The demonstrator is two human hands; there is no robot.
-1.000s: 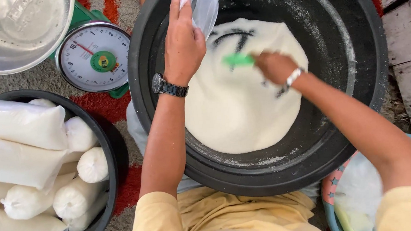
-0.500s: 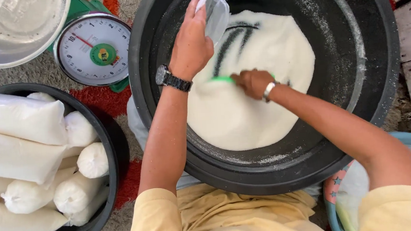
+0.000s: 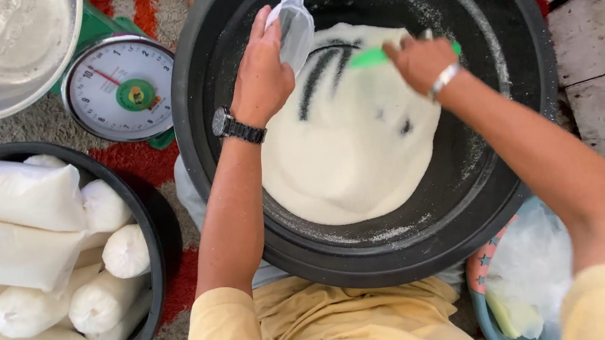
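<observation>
Floor-set black basin (image 3: pixel 527 133) of white grain (image 3: pixel 358 152)

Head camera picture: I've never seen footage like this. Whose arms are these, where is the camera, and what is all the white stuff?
The camera sits on a person's head and looks down, so both arms are that person's own. The left hand, with a wristwatch, holds a small clear plastic bag. The right hand grips a green scoop over a heap of white powder in a big black basin. Beside it stand a dial scale, a metal bowl and a black tub of filled bags.
</observation>
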